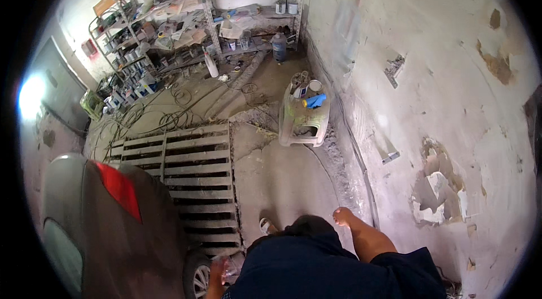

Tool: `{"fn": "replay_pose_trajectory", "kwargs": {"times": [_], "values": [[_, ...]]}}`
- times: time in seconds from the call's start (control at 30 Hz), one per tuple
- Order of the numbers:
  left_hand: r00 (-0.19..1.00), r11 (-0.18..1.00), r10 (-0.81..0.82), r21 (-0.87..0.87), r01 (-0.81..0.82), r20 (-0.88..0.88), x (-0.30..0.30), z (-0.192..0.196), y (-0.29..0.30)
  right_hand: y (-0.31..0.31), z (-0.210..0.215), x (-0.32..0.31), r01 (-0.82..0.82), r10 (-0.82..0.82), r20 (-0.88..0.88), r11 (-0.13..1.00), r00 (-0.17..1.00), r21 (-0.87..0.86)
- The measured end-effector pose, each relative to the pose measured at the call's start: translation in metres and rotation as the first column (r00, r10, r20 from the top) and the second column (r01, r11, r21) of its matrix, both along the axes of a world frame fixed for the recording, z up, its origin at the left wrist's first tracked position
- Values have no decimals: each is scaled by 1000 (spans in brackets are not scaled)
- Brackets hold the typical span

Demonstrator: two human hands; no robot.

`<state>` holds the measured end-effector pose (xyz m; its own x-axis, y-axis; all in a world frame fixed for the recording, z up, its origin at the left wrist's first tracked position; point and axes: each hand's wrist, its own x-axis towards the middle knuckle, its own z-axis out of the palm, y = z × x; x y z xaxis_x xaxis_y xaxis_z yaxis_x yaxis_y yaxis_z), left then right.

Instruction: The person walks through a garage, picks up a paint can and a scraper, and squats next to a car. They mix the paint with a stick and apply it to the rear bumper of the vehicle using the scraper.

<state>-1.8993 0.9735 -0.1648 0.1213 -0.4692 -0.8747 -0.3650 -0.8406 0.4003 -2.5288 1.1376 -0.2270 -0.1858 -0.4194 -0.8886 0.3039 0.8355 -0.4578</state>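
At the lower edge, my left hand (217, 274) is closed round a clear plastic container (232, 267), cup-like in look, close to the wheel of a dark car. Its fingers are partly hidden by the container. My right hand (342, 216) hangs in front of my body, between the concrete floor and the wall. Its fingers look curled in, and whatever may be inside them is hidden. A pale plastic stool (304, 130) stands ahead, bearing cans (299, 88) and a blue item (314, 101). One sandalled foot (267, 225) shows below me.
The dark car (121, 225) fills the lower left, beside a slatted floor grate (197, 166). Hoses or cables (135, 115) lie tangled farther off. Shelving (210, 17) with cans lines the back. A peeling wall (406, 90) bounds the right, with a cable (361, 169) along its foot.
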Motion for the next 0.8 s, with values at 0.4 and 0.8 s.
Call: {"fn": "replay_pose_trajectory", "kwargs": {"times": [0.4, 0.8], "values": [[968, 960, -30, -261, 96, 247, -131, 74, -158, -295, 27, -162, -333, 266, -401, 937, 877, -107], [891, 964, -262, 138, 226, 371, -191, 70, -114, -599, 52, -264, 682, -628, 307, 723, 715, -109]]}}
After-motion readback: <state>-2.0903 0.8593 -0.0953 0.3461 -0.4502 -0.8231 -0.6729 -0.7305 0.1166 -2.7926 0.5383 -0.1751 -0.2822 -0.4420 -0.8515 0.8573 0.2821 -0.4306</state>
